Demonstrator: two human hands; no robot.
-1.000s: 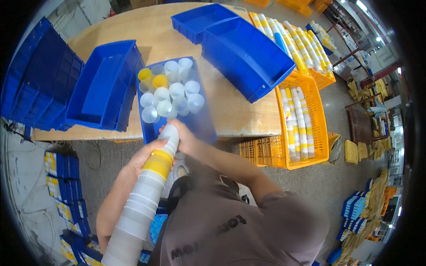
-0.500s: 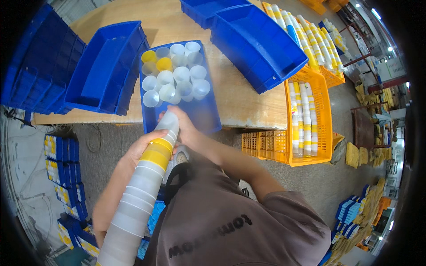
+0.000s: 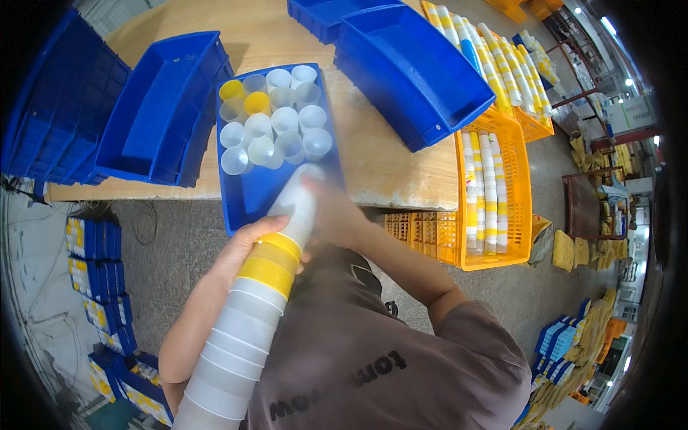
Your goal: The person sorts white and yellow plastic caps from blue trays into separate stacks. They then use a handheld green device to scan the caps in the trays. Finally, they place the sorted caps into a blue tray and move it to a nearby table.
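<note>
A long stack of nested plastic cups (image 3: pixel 244 308), mostly translucent white with a yellow band, slants from the lower edge toward the table. My left hand (image 3: pixel 252 240) is closed around it just by the yellow cups. At the stack's upper end is my right hand (image 3: pixel 335 208), smeared by motion, with its fingertips against or close beside the end cup. Just beyond that end lies a blue tray (image 3: pixel 247 201) at the table's front edge. White and yellow cups (image 3: pixel 285 118) stand in rows over its far part, mouths up; its near part shows bare blue.
Blue bins (image 3: pixel 161 107) (image 3: pixel 408 72) stand left and right on the wooden table (image 3: pixel 390 168), with a tall stack of blue bins (image 3: pixel 61 107) far left. An orange crate (image 3: pixel 519 208) to the right holds cup stacks. Loaded blue trays (image 3: pixel 100 287) sit on the left floor.
The cup stack has swung rightward and its upper end sits nearer the tray's right side. Both hands moved right with it; my right hand has become blurred. The cups in the tray look the same.
</note>
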